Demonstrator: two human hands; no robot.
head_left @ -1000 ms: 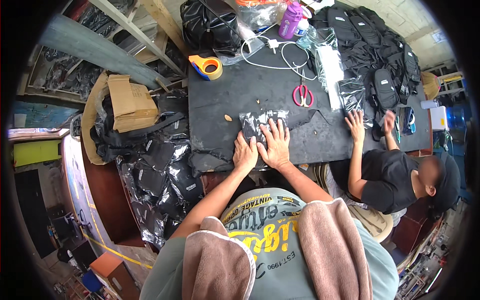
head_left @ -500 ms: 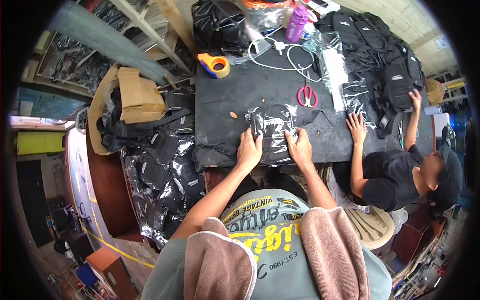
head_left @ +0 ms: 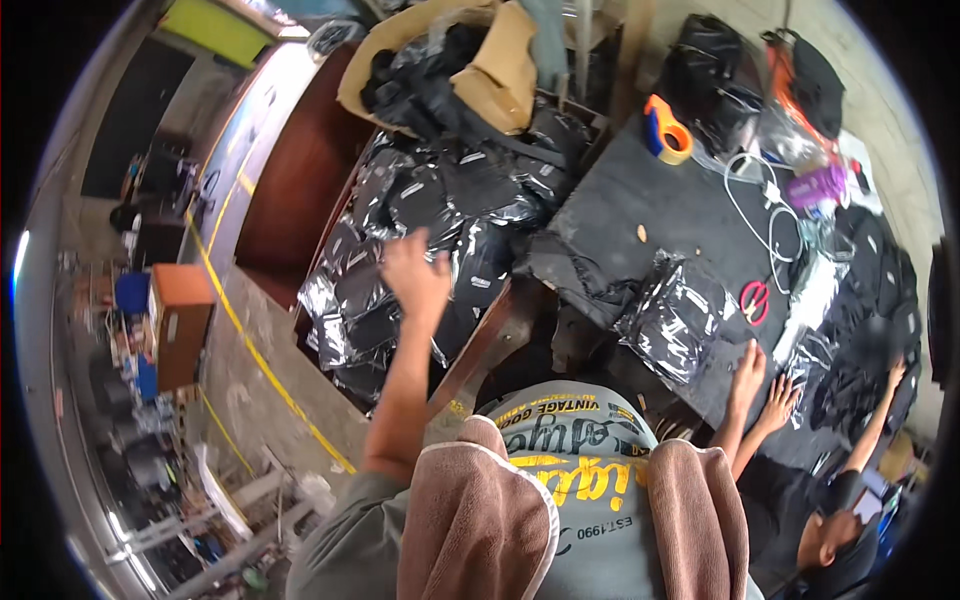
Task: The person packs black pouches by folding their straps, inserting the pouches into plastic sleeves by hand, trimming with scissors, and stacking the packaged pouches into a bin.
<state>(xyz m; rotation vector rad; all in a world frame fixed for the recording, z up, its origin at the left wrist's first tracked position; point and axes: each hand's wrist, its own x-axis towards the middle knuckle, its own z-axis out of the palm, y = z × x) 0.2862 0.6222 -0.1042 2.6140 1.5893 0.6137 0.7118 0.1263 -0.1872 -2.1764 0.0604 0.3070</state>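
Observation:
My left hand (head_left: 415, 280) reaches over a pile of black bags in clear plastic (head_left: 420, 200) at the left. Its fingers are apart and slightly blurred; whether it touches the pile I cannot tell. A single black bag in clear plastic (head_left: 678, 318) lies near the front edge of the dark table (head_left: 620, 205). Just right of that bag, my right hand (head_left: 746, 378) rests at the table with fingers stretched out and nothing held. A dark strap or cloth (head_left: 575, 275) hangs over the table's left corner.
Pink-handled scissors (head_left: 755, 302), an orange-and-blue tape dispenser (head_left: 668, 135) and a white cable (head_left: 765, 225) lie on the table. A co-worker's hand (head_left: 780, 402) is close to my right one. An open cardboard box (head_left: 500, 75) stands behind the pile.
The view has swung left. Both my hands have let go of the wrapped bag: the left moved over to the pile, the right to the bag's right side.

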